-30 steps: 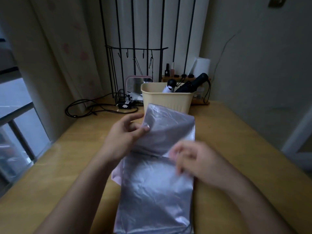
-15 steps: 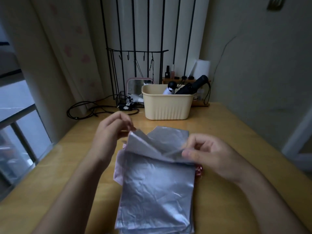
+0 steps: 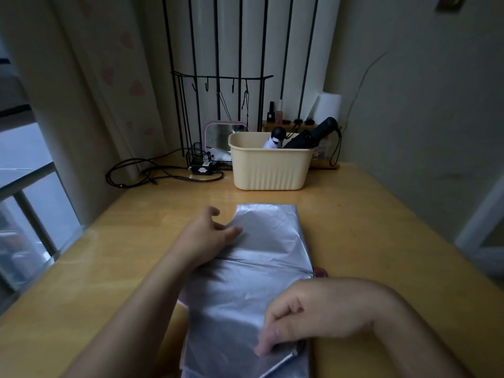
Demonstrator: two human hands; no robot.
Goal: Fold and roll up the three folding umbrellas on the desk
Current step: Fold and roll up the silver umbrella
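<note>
a wooden desk (image 3: 368, 227) filled the lower frame. a silver folding umbrella (image 3: 261, 268) lay flat on it at centre, its fabric spread in a long creased panel running to the bottom edge. the right hand (image 3: 308, 320), lower right, had its fingers curled down onto the fabric's near right edge; whether it pinched the cloth could not be told. the left hand (image 3: 207, 236), centre left, rested straight fingers on the fabric's left edge, gripping nothing. a cream basket (image 3: 270, 170) at upper centre held a rolled black umbrella (image 3: 313, 135) and a white one (image 3: 272, 141). a metal rod (image 3: 281, 365) poked out just below the right hand.
</note>
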